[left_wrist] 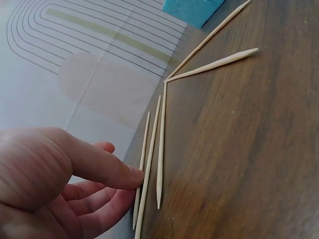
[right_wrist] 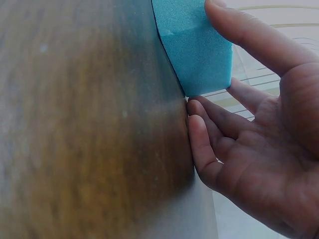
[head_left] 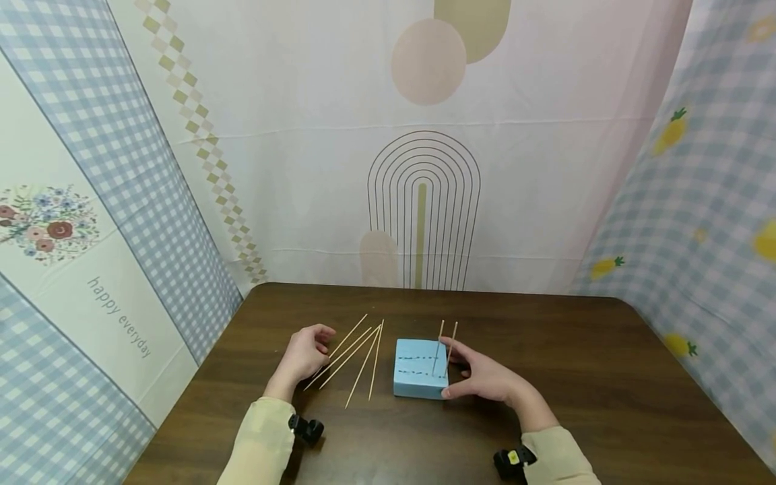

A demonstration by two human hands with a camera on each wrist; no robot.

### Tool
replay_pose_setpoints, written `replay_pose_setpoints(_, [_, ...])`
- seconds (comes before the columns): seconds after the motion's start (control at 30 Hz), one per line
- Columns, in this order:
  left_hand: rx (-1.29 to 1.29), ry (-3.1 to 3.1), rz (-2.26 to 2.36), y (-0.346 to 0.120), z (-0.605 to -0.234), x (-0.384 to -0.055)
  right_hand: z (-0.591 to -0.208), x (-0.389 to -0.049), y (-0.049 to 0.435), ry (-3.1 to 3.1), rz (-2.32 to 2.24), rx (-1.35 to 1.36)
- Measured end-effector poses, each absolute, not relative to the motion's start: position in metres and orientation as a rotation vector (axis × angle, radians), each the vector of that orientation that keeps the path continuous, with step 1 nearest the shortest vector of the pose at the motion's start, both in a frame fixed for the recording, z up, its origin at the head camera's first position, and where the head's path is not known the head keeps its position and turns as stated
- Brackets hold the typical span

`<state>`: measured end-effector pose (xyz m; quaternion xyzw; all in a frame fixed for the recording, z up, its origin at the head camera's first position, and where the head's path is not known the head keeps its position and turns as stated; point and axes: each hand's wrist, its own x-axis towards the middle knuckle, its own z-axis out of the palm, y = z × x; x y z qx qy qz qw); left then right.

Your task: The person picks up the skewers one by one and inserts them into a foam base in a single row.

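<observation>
In the head view, a light blue foam block (head_left: 418, 387) sits on the table with two rows of dark marks on top. Two thin wooden skewers (head_left: 451, 347) stand in its right part, leaning slightly. My right hand (head_left: 485, 376) grips the block's right side, thumb at the near corner and a finger at the far one. Several loose wooden skewers (head_left: 364, 369) lie fanned out left of the block. Over the leftmost of them is my left hand (head_left: 307, 351). Its thumb and finger pinch that skewer (left_wrist: 147, 132) in the left wrist view.
The brown wooden table (head_left: 582, 377) has its far edge along a hanging patterned cloth (head_left: 315, 188). Checked cloths hang at the left and right sides. A small black camera (head_left: 306, 429) is strapped to the left wrist, another (head_left: 514, 462) to the right.
</observation>
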<state>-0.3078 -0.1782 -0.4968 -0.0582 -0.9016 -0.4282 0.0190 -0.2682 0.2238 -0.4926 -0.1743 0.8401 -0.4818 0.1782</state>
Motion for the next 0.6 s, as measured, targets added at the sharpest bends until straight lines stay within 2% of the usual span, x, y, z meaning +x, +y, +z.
replay_pose_setpoints(0.6, [-0.072,-2.697,-1.485,-0.1843,-0.492,-0.3073,-0.4929,-0.268,0.2236,2.379,-1.362,-0.501])
